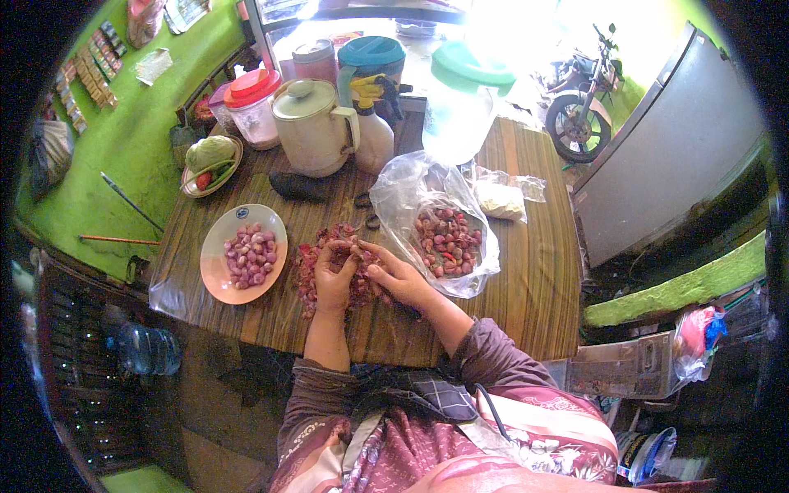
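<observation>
- Closest in, the patterned maroon clothing (403, 444) fills the lower edge, the person right up against the wooden table (526, 287), presumably to keep both forearms over it.
- Now the left hand (334, 271): upright, fingers curled, thumb and fingertips meeting at the top; whatever sits in that pinch is too small to make out, so I can't tell if it's gripping.
- In leans the right hand (399, 275), fingertips touching or nearly touching the left's, seemingly two-handed for fine control; its grip, too, I can't call.
- Right underneath, a heap of reddish skins (308, 287), probably there because that's where scraps would drop.
- Over on the left, smooth pink shallots (251, 256) sit together on an oval plate (213, 275), its rim likely keeping them from rolling.
- And on the right, darker red shallots (448, 238) lie in a clear plastic bag (403, 197), mouth spread wide, apparently for easy reach.
- Up top, the beige jug (311, 131) and spray bottle (374, 140) stand back, leaving elbow room.
</observation>
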{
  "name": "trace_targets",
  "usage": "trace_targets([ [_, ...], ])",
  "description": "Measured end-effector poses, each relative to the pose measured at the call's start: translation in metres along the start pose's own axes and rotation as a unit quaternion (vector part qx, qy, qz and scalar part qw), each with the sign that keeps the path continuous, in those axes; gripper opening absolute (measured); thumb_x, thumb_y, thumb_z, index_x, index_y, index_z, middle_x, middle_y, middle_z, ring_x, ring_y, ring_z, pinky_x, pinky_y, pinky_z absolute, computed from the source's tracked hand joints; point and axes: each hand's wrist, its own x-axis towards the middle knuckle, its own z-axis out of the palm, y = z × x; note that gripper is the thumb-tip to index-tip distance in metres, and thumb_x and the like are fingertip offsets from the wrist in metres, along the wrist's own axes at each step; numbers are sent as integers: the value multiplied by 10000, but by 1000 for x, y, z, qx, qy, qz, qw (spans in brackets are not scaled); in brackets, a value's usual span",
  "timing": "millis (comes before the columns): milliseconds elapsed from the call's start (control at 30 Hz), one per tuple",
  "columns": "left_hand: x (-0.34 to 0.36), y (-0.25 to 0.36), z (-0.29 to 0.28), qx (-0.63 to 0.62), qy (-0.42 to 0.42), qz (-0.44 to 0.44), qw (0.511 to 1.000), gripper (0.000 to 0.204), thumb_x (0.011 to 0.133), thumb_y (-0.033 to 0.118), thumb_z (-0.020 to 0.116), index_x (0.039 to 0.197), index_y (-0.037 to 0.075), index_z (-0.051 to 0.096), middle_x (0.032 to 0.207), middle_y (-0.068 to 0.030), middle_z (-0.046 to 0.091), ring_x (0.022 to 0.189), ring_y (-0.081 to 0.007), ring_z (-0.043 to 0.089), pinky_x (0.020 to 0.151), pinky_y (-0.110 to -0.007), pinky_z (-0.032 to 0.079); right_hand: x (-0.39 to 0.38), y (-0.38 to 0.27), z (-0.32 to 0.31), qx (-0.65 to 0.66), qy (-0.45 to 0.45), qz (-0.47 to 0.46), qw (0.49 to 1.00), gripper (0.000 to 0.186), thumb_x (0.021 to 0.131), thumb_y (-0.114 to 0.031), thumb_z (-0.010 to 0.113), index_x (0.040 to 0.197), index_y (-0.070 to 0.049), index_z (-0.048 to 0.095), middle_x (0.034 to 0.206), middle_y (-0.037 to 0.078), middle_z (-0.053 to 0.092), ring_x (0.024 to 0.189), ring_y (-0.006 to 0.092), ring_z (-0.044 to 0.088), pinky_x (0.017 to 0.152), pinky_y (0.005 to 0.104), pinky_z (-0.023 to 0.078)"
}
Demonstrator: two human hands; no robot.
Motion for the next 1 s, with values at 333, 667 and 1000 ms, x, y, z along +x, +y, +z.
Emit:
trace_targets([
  [333,-1,-1,-5,-38,4,-41,998,194,781,-35,563,974,-20,568,1031,-94,598,959,-163,563,861,-288,438,8,15,-1,51,-4,23,998,394,910,-318,475,1267,-174,392,700,15,553,582,71,490,527,226,409],
  [667,1,1,-2,17,30,-32,999,182,825,-1,554,1001,-3,597,995,-84,615,929,-155,576,844,-277,446,6,16,0,-7,-48,36,998,510,887,-392,476,1341,-213,327,836,58,608,640,113,549,592,267,462],
  [1000,6,-10,-12,-26,29,-25,999,155,799,10,609,950,-6,580,1034,-129,611,947,-228,595,827,-338,492,4,6,1,-98,-3,10,995,485,888,-367,471,1330,-208,350,937,108,619,747,192,588,714,321,467],
])
